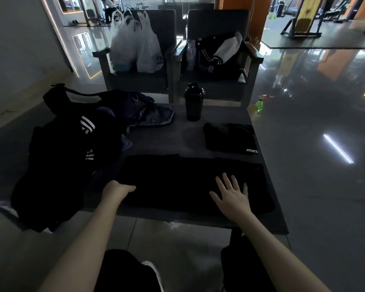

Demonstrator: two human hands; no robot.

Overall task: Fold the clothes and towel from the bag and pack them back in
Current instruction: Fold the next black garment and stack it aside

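Observation:
A black garment (pixel 177 180) lies spread flat across the near part of the low dark table (pixel 162 140). My right hand (pixel 232 194) rests flat on its right half, fingers apart. My left hand (pixel 119 189) is at the garment's left edge, its fingers tucked under the cloth and hidden. A folded black piece with white "SPORT" lettering (pixel 230 138) sits at the table's right side. On the left stands the open black sports bag with white stripes (pixel 65 148), with dark blue clothes (pixel 139 112) spilling from it.
A black shaker bottle (pixel 193 102) stands at the table's far middle. Behind it are two dark armchairs, one with white plastic bags (pixel 135 45), one with a black jacket (pixel 219 53). A green bottle (pixel 259 105) sits beyond the far right corner. My knees are below the table edge.

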